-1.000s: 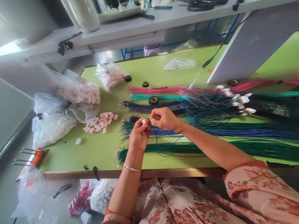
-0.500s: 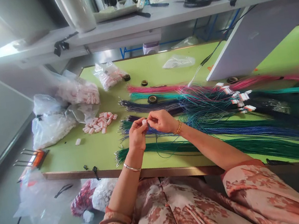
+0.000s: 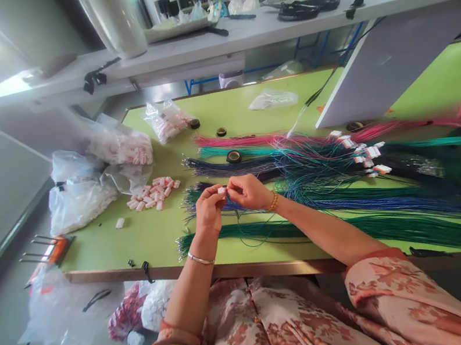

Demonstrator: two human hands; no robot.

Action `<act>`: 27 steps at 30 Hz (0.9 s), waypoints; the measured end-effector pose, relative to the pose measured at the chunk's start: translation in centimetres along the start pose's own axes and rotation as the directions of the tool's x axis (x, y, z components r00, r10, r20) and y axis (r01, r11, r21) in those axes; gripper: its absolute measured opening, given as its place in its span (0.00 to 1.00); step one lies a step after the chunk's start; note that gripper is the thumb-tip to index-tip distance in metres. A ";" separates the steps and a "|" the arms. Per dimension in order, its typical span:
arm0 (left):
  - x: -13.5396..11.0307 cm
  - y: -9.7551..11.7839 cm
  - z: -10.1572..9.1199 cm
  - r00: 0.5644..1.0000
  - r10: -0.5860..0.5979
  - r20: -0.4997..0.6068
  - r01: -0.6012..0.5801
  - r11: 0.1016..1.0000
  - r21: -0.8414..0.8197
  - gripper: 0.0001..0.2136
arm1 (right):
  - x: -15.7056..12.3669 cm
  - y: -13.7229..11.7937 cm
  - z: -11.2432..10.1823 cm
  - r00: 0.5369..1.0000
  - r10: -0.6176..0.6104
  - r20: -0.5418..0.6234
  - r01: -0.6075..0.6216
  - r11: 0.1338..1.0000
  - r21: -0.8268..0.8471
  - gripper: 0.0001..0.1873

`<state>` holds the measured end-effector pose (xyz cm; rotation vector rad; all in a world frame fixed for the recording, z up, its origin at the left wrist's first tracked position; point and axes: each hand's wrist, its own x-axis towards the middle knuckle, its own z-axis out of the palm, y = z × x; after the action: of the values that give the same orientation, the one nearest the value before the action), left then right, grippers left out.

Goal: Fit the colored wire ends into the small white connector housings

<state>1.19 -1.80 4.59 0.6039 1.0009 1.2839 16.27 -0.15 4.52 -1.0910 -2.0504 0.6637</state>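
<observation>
Over the bundled wires, my left hand (image 3: 209,209) pinches a small white connector housing (image 3: 221,190) between thumb and fingertips. My right hand (image 3: 251,192) is closed right beside it, its fingertips at the housing's right end. A thin dark wire (image 3: 238,221) loops down from under the right hand; the pinched tip itself is too small to see clearly. To the left lies a pile of white and orange connector housings (image 3: 154,194), with one loose white housing (image 3: 119,223) apart from it. Dark blue wires (image 3: 229,167) and green wires (image 3: 266,229) run rightward across the table.
Clear bags of housings (image 3: 120,147) stand at the back left. Black tape rolls (image 3: 234,156) lie behind the hands. Finished-looking white connectors (image 3: 369,154) cluster on wires at the right. A raised shelf (image 3: 192,49) spans the back, with scissors (image 3: 296,10) on it.
Both hands stay together at the housing, with only a slight shift of the fingers. The whole view has moved a little.
</observation>
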 end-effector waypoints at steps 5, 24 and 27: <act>1.2 0.5 -0.3 1.000 -0.030 0.009 0.031 0.996 -0.084 0.13 | 4.8 4.0 -4.5 0.987 0.084 -0.135 -0.079 0.996 0.044 0.13; 2.2 0.0 -1.6 0.995 -0.099 -0.010 0.098 0.992 -0.086 0.13 | 14.4 14.4 -5.4 0.924 0.372 -0.090 -0.380 0.918 -0.112 0.11; 2.0 0.0 -1.5 0.995 -0.103 0.001 0.102 0.991 -0.088 0.14 | 15.7 12.2 -4.3 0.969 0.236 -0.076 -0.239 0.970 -0.035 0.08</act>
<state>-0.13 -0.08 3.40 0.4767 0.9612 1.2319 19.45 19.99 3.99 -1.3807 -1.8985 0.6891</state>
